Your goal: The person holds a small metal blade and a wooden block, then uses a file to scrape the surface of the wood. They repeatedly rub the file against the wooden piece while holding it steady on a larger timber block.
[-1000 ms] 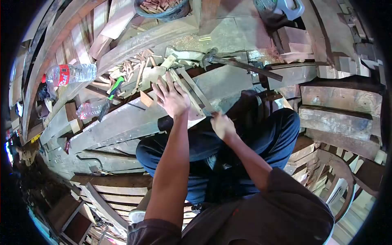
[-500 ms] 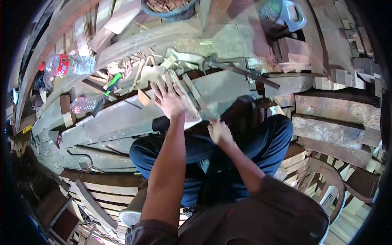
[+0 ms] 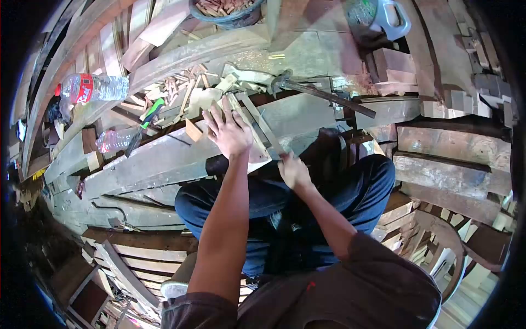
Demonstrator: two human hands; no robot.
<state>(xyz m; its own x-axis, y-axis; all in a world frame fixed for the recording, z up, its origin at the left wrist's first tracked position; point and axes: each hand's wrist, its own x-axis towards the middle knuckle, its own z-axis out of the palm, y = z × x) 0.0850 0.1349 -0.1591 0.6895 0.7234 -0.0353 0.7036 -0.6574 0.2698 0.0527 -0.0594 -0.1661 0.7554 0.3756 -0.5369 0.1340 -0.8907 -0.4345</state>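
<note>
My left hand (image 3: 229, 131) lies with spread fingers on a pale wooden piece (image 3: 258, 158), which rests across a grey plank (image 3: 307, 115). In my right hand (image 3: 295, 172) is the handle of a long flat blade-like tool (image 3: 264, 127). The tool lies alongside the wooden piece, pointing up and left; its exact type is unclear. A small orange-brown wood block (image 3: 193, 130) sits left of my left hand. Beyond my hands is a hammer (image 3: 329, 96) with its head toward the wood scraps.
A large bottle with a red label (image 3: 94, 88), a smaller bottle (image 3: 114, 140) and a green-handled tool (image 3: 152, 113) lie to the left. At the top are a bucket of wood chips (image 3: 233, 21) and a cut plastic jug (image 3: 392, 21). Stacked boards (image 3: 449, 148) stand right.
The view has shifted very slightly. My left hand stays on the wooden piece, and my right hand keeps its hold on the tool with barely any movement.
</note>
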